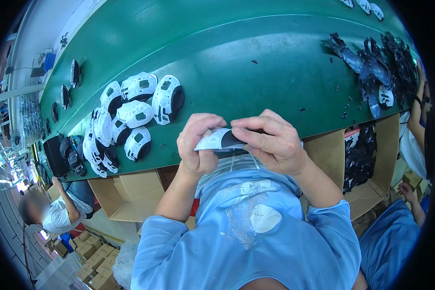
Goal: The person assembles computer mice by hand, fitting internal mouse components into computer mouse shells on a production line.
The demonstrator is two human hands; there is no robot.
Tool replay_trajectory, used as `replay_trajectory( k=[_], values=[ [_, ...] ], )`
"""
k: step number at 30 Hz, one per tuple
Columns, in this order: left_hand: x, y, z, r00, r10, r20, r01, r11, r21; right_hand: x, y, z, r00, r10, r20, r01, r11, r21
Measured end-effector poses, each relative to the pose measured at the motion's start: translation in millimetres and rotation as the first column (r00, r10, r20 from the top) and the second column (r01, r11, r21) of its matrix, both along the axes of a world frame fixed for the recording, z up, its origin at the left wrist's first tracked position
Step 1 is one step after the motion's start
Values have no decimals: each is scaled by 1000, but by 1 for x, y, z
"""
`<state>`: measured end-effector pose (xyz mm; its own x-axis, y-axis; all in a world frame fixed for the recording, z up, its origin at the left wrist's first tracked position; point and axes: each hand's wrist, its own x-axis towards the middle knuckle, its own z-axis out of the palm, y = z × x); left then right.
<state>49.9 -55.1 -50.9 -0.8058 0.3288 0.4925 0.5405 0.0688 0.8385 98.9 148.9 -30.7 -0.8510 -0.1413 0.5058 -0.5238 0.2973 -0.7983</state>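
Just in front of my chest, near the edge of the green table (256,92), I hold a curved white-and-black plastic shell (211,140) in both hands. My left hand (196,143) is closed around its white end, thumb below. The fingers and thumb of my right hand (274,143) pinch the black end. My hands cover much of the shell, so its full outline is hidden. Left of my hands lies a loose heap of similar white shells (135,114) with black ends and cut-out slots.
Black plastic parts (367,65) are piled at the table's right, with small black bits scattered nearby. Open cardboard boxes (130,192) stand below the table edge; the right one holds black parts (360,157). People work at far left (65,212) and right (396,241).
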Motion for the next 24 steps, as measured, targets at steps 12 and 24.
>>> replay_trajectory(
  k=[12,24],
  values=[
    [-3,24,-3,940,182,290,-192,981,6,-27,-24,-29,967,-246,-63,254,952,170],
    [-14,58,16,859,64,508,-271,899,344,-17,-7,-32,917,-398,-15,396,916,-68]
  ],
)
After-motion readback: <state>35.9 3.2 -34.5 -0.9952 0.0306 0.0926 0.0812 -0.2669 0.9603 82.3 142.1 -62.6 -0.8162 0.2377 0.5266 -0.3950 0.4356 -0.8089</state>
